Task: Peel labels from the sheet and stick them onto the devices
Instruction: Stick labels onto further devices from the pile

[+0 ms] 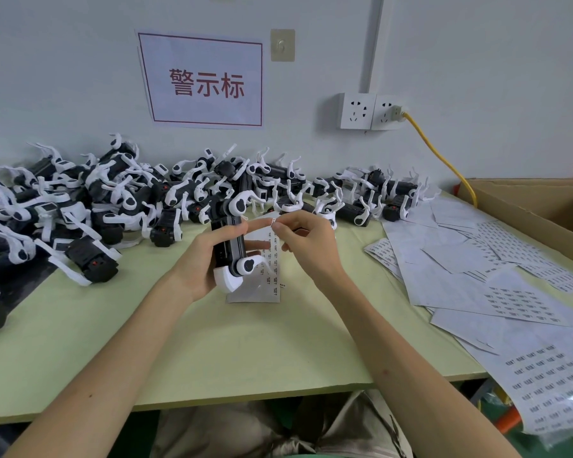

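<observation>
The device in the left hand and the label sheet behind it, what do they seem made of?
Device: likely moulded plastic, a glossy black body with smooth white end pieces; light glints along the black. Label sheet: thin white paper, probably a slick backing liner, since it bends freely.

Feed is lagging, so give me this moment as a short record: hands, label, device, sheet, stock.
Left hand: grips device, sheet behind it
Right hand: pinches label at sheet's top edge
Label: not yet on device; fully peeled or not, cannot tell
Pile: devices heaped along table's back and left
Spare sheets: spread at right, beside box
</observation>
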